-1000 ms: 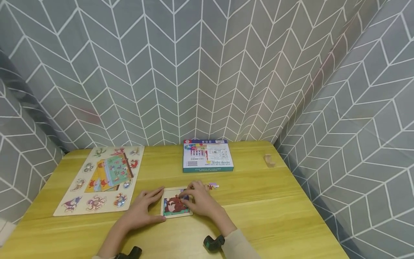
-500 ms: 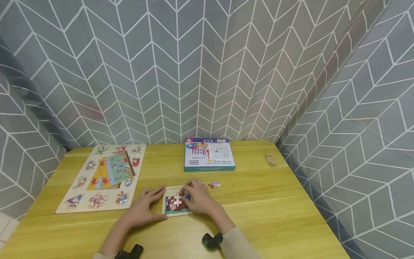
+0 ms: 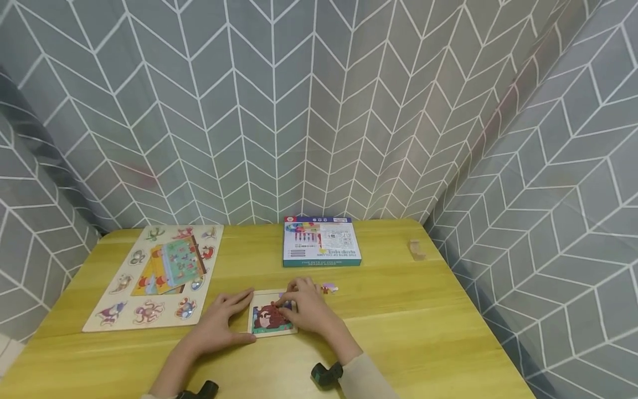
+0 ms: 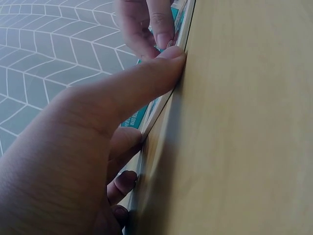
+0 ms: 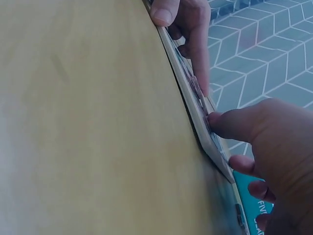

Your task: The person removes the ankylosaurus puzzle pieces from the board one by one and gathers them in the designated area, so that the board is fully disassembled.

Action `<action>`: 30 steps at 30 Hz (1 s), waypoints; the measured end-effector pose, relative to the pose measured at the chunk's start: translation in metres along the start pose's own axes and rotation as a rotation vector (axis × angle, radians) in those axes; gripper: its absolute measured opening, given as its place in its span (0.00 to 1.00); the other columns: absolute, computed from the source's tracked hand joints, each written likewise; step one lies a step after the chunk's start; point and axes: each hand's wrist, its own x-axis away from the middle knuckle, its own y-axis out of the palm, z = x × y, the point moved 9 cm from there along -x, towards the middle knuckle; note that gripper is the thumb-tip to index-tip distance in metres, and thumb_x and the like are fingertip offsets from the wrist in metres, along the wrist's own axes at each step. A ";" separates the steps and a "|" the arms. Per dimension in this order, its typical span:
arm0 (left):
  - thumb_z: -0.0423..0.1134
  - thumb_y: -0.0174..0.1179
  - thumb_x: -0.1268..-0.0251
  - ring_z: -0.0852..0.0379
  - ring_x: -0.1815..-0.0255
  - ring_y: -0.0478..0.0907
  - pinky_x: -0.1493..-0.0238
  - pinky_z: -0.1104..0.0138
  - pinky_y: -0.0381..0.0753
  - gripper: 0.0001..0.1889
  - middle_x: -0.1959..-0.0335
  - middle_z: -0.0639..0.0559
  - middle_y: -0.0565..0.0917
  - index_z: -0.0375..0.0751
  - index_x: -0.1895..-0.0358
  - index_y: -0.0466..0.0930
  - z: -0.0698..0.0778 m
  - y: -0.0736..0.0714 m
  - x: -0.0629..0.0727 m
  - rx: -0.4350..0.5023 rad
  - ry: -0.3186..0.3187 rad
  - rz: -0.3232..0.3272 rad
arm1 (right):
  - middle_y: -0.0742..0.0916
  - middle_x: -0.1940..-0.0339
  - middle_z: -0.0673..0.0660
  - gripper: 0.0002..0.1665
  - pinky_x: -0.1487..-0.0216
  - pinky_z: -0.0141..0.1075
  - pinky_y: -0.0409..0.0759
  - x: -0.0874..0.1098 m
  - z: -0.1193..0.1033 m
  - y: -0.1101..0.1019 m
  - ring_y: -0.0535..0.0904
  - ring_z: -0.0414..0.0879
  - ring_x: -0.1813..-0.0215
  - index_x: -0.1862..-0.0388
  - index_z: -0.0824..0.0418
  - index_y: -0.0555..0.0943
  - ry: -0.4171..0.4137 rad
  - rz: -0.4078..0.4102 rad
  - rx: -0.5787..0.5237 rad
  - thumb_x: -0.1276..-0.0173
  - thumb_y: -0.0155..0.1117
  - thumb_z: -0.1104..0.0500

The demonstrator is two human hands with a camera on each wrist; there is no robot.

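Observation:
A small square jigsaw puzzle [image 3: 264, 320] in a pale wooden frame lies on the table, showing a brown animal picture. My left hand [image 3: 221, 321] rests at its left side, fingers extended, thumb at the lower left corner and fingertips near the upper left. In the left wrist view, the left thumb [image 4: 171, 58] touches the frame's edge. My right hand [image 3: 308, 307] is over the puzzle's right part and pinches a brown puzzle piece [image 3: 283, 311] there. In the right wrist view, the right thumb [image 5: 225, 122] bears on the puzzle's surface. The right hand hides part of the picture.
Loose puzzle pieces [image 3: 330, 287] lie just beyond the right hand. A flat boxed set [image 3: 321, 244] stands behind. At left is a sea-animal board [image 3: 119, 302] with picture cards [image 3: 181, 263] on it. A small wooden block [image 3: 416, 249] sits at the far right.
A pale piece-shaped gap visible in the puzzle's middle half a second ago is now covered by brown. My right fingers have shifted slightly over it; the left hand stays at the frame.

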 end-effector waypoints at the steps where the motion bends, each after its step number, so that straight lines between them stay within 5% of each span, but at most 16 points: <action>1: 0.70 0.77 0.50 0.53 0.41 0.68 0.43 0.46 0.75 0.56 0.19 0.50 0.70 0.48 0.18 0.68 0.000 0.000 0.000 0.002 0.001 0.001 | 0.81 0.46 0.46 0.07 0.46 0.40 0.63 0.000 0.000 0.000 0.68 0.44 0.42 0.52 0.39 0.93 -0.003 0.005 0.011 0.26 0.72 0.48; 30: 0.67 0.78 0.48 0.51 0.41 0.68 0.43 0.43 0.75 0.55 0.19 0.47 0.70 0.46 0.19 0.68 0.007 -0.003 0.001 0.004 0.010 0.000 | 0.80 0.39 0.52 0.05 0.45 0.42 0.62 -0.003 0.003 0.001 0.67 0.48 0.38 0.52 0.43 0.87 0.066 -0.012 -0.053 0.24 0.71 0.51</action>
